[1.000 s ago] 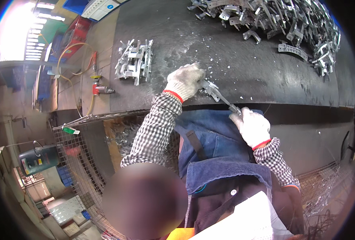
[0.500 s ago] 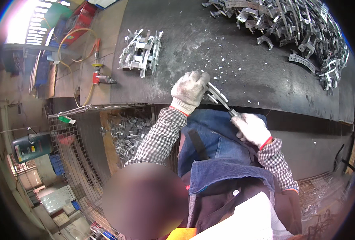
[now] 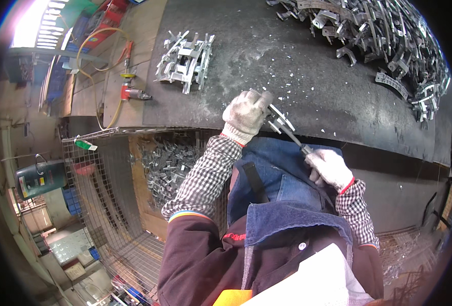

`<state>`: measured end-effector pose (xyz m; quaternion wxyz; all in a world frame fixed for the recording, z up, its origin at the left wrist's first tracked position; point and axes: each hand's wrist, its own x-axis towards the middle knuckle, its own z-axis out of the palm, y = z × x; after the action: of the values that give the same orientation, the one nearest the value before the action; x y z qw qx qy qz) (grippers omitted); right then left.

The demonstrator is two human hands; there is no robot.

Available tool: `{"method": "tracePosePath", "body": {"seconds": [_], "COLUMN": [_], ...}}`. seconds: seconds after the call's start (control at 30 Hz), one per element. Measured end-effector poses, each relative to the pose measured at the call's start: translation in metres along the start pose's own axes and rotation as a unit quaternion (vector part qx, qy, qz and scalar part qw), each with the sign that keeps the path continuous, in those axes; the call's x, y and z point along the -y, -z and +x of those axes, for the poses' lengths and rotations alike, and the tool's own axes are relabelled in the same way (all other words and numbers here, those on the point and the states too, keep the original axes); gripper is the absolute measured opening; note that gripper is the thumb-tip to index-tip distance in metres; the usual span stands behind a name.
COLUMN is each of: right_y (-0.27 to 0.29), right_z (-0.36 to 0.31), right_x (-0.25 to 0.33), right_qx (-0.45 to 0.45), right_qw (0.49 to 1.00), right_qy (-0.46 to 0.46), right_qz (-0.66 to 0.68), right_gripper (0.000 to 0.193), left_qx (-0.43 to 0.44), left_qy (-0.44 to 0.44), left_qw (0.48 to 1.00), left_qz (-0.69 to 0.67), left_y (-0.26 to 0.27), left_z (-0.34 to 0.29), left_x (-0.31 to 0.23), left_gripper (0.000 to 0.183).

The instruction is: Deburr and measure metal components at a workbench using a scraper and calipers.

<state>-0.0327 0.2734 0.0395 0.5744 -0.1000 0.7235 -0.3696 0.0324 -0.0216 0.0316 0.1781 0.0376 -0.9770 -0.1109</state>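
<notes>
My left hand point(image 3: 245, 115), in a white knit glove, is closed around a curved silver metal bracket point(image 3: 283, 117) at the near edge of the dark bench. Gripped in my gloved right hand point(image 3: 330, 167) is a slim, file-like hand tool point(image 3: 293, 137) with a grey handle end. Its shaft slants up to the left and reaches the bracket; whether the tip touches is too small to tell. Beyond my left hand, a stack of similar brackets point(image 3: 185, 62) lies on the bench.
A large heap of brackets point(image 3: 384, 38) covers the far right of the bench point(image 3: 246, 46). On the left lies a red air tool point(image 3: 126, 92) with a yellow hose. Below the bench edge, a wire cage point(image 3: 96, 188) stands beside a bin of metal pieces point(image 3: 167, 171).
My right hand has drawn slightly right, away from my left, and more of the tool's shaft shows. My left hand keeps its hold on the bracket. The view has shifted slightly.
</notes>
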Motion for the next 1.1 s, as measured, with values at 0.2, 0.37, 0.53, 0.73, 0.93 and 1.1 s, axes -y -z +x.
{"method": "tracePosePath", "body": {"seconds": [0.2,0.37,0.53,0.73,0.93,1.1], "right_y": [-0.001,-0.003,0.003,-0.001,-0.013,-0.007], "right_z": [0.012,0.012,-0.011,-0.015,-0.019,-0.017], "right_x": [-0.004,-0.007,0.012,-0.003,0.007,0.008], "right_qx": [-0.068,-0.023,-0.077,-0.263,-0.208,-0.179], "right_qw": [0.993,0.997,0.993,0.878,0.893,0.888], "right_qy": [0.031,0.026,0.042,0.155,0.185,0.154], "right_qz": [-0.096,-0.074,-0.077,-0.37,-0.354,-0.395], "right_gripper": [0.045,0.048,0.043,0.046,0.048,0.054], "left_qx": [-0.017,-0.04,-0.035,0.235,0.299,0.239], "left_qy": [0.01,0.059,0.061,-0.105,-0.219,-0.212], "left_qw": [1.0,0.996,0.997,0.954,0.922,0.944], "left_qz": [-0.018,-0.053,-0.013,0.155,0.115,0.076], "left_y": [-0.004,-0.007,-0.014,0.024,0.02,0.018], "left_z": [-0.002,-0.01,0.006,0.044,0.052,0.039], "left_x": [0.0,-0.003,-0.032,-0.034,-0.013,-0.003], "left_gripper": [0.028,0.032,0.03,0.026,0.029,0.037]}}
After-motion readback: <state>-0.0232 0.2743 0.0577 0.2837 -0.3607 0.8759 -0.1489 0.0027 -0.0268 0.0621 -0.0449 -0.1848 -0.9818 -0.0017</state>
